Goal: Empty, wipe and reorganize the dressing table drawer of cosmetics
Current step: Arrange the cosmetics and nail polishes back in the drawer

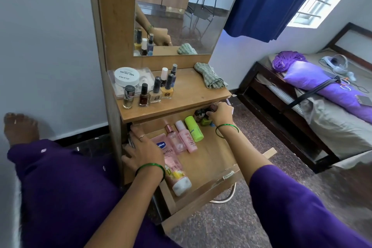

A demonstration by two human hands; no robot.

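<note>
The wooden drawer (213, 159) of the dressing table is pulled out. In it lie a pink tube (175, 173), two pink bottles (182, 137) and a lime-green bottle (194, 129). My right hand (220, 113) reaches into the drawer's far right corner, fingers closed around small bottles (201, 116) there; what exactly it grips is partly hidden. My left hand (141, 149) rests on the drawer's left side, fingers bent over its edge. On the tabletop (193, 92) stand several nail polish bottles (150, 91), a round white nail polish remover box (126, 76) and a green striped cloth (211, 75).
A mirror (177, 10) rises behind the tabletop. The white wall is at left, my foot (20, 127) and purple-clad legs below. A bed (314, 106) with a purple pillow stands at right, under a blue curtain (267, 0). Speckled floor lies between.
</note>
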